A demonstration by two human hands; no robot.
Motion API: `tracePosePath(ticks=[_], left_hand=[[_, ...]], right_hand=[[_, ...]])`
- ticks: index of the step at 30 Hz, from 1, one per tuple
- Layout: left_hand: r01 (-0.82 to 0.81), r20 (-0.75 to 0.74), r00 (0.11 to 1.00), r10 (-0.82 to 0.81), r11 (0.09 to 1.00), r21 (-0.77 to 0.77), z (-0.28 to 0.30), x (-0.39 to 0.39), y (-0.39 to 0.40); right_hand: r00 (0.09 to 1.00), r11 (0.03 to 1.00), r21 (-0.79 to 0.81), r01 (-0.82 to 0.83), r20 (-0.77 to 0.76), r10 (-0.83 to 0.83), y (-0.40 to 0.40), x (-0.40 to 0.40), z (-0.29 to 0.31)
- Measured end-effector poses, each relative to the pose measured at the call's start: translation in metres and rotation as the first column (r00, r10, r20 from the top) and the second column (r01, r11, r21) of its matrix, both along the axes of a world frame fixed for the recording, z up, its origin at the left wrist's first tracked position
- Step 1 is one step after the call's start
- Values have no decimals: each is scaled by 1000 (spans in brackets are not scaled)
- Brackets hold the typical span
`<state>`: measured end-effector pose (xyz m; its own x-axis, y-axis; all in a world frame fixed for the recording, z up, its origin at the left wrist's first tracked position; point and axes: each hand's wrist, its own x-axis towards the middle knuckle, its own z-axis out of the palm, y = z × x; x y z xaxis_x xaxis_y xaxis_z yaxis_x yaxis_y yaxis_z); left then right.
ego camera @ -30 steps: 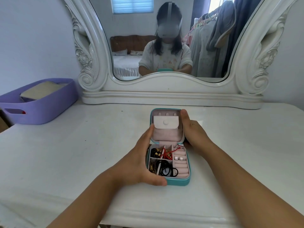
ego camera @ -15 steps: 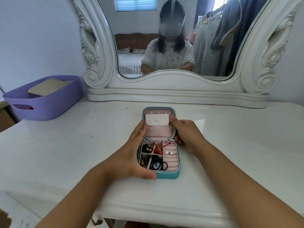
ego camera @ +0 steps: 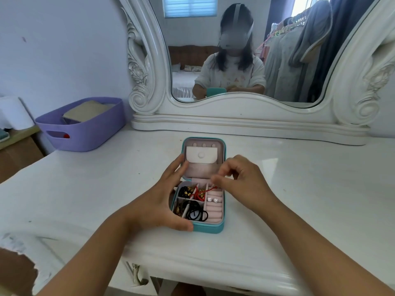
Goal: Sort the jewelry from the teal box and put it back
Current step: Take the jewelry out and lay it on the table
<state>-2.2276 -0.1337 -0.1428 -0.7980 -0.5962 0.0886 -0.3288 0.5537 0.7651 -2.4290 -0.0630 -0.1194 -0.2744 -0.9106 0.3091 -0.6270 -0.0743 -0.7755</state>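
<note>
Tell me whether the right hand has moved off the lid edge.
Yes. The right hand left the lid's right edge and came forward over the teal box, fingers near the red cord.

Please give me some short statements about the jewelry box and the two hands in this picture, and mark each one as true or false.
1. The teal box lies open on the white table. True.
2. Black hair ties lie in a front compartment. True.
3. The left hand is far from the box. False: it holds the box's left side.
4. The right hand rests flat on the table. False: its fingers are curled above the box.
5. The purple basket stands right of the box. False: left.
</note>
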Motion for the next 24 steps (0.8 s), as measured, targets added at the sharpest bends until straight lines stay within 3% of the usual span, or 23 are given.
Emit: tracePosePath(ticks=[3, 7, 10, 12, 15, 19, 24], left_hand=[[-4, -6, 1000, 4, 1000, -10, 1, 0, 2], [-58, -75, 996, 55, 997, -49, -1, -3, 4], [-118, -81, 991, 107, 981, -152, -4, -6, 5], [-167, -144, 979, 141, 969, -182, -7, -8, 4], [-306, -245, 940, 238, 907, -291, -12, -12, 2], [-331, -265, 932, 247, 879, -343, -7, -25, 2], [-256, -270, 944, 188, 936, -241, 4, -38, 8]], right_hand=[[979, 974, 134, -181, -67, 191, 1, 12, 6], [929, 964, 204, -169, -294, 225, -5, 22, 7], [920, 964, 210, -164, -320, 227, -6, 24, 7], [949, 965, 178, -192, -216, 228, -5, 23, 7], [968, 966, 98, -238, 106, 227, -3, 18, 10], [858, 961, 4, -278, 451, 246, -2, 14, 20], [745, 949, -123, -292, 593, 306, -4, 9, 34]])
